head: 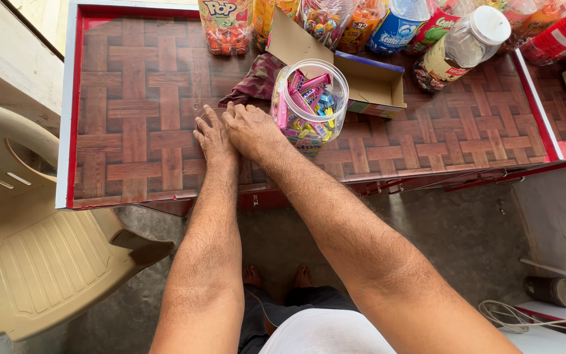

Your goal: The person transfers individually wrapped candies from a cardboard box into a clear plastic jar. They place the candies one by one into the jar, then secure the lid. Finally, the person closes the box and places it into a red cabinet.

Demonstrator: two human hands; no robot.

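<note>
Two bare hands lie side by side, palms down, on the woven-pattern top of the desk (pixel 132 98). The left hand (pixel 214 136) rests flat with its fingers stretched out and slightly spread, holding nothing. The right hand (pixel 251 130) lies just beside it, touching or nearly touching it along the inner edge, also flat and loose, with nothing gripped. Its fingertips reach toward a crumpled dark red cloth (pixel 255 82) that lies on the desk just beyond them; whether they touch it cannot be told. Just to the right of the right hand stands an open clear plastic jar (pixel 309 105), lidless, filled with pink, blue and yellow wrapped sweets. The hand's outer edge is close to the jar's wall, though contact is not clear. Behind the jar sits an open cardboard box (pixel 368 82) with its flap up. Along the far edge of the desk stands a row of more sweet jars and packets, one of them a jar with a white lid (pixel 466 42). A beige plastic chair (pixel 27 249) stands on the floor to the left of the desk.
</note>
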